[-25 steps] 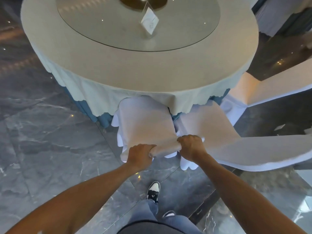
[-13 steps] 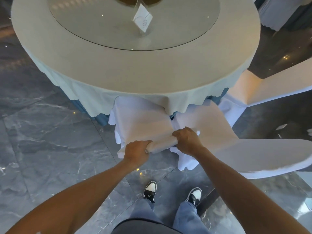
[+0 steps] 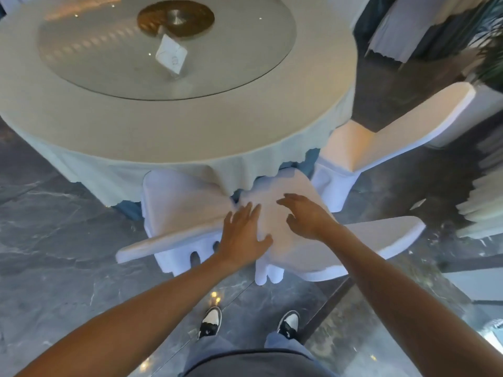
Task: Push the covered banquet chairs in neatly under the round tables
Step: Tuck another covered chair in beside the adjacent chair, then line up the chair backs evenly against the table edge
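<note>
while we stand at the near edge of the round table draped in a pale grey-green cloth [image 3: 174, 126], both our hands are out over the chairs with nothing gripped. our left hand [image 3: 242, 235] has its fingers straight and spread, lying over the spot where the two nearest chairs meet — whether the palm actually presses on the fabric we cannot tell. our right hand [image 3: 304, 217] hovers beside it with loosely bent fingers apart, above the seat of the right-hand white-covered banquet chair [image 3: 283, 197].

the left-hand white-covered banquet chair [image 3: 177, 202] has the front of its seat under the scalloped hem of the cloth, and its backrest tilts out toward us on the left. the right-hand one also reaches the hem at its front edge, its backrest stretching away to the right, so the two sit side by side, touching or nearly so. a third white-covered chair [image 3: 381, 137] stands at the table's right edge, angled outward.

on the tabletop lies a round glass turntable [image 3: 122, 69] with a brown-and-metal hub [image 3: 175, 19] at its centre and a small white folded card [image 3: 171, 55] standing just nearer us. our black-and-white trainers [image 3: 211, 322] rest on the dark grey marbled floor [image 3: 54, 254] — well back from the chairs.
</note>
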`<state>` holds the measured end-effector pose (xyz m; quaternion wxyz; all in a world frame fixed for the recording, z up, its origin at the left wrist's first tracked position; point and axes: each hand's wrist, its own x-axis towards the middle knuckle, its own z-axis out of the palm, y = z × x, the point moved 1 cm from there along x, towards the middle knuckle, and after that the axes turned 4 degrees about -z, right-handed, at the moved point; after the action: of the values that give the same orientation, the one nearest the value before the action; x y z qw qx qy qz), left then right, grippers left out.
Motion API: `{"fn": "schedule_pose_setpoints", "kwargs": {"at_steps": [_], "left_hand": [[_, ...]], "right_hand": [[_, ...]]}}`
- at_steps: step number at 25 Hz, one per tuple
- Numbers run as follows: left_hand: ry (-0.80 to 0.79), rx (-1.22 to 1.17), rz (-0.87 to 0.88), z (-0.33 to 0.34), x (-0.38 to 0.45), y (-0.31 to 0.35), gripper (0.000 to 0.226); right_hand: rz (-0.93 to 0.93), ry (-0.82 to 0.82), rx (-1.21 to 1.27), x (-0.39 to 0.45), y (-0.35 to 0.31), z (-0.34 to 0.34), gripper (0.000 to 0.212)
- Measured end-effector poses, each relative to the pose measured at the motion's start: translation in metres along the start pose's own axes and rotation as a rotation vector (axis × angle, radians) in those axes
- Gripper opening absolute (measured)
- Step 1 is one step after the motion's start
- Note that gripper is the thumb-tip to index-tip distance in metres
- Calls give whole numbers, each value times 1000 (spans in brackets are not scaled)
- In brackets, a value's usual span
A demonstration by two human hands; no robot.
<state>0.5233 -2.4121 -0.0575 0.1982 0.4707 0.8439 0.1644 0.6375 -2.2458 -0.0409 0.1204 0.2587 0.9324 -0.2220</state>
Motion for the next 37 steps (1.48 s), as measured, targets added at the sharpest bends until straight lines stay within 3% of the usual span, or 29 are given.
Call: {"fn": "schedule_pose_setpoints", "kwargs": {"at_steps": [5,8,11,17,25,37], "left_hand": [[-384,102,90,83,-4,118,106],[-517,101,122,123,-13,159,89],[-455,85,95,139,-9,172,62],[-428,129,53,137,16,169,64],[-235,16,-76,92,114,163,47],[-142,-51,-249,74,226,174,50]], "right_hand": [[96,-5,-78,-100,114,-54,77],[156,11,-115,-149,183,-48,77],[173,-58,-217,-165,224,-21,70],[232,34,-214,-127,244,-15,41],[172,118,-247,-10,256,-78,27],[39,45,-353,118,297,-141,33]]}}
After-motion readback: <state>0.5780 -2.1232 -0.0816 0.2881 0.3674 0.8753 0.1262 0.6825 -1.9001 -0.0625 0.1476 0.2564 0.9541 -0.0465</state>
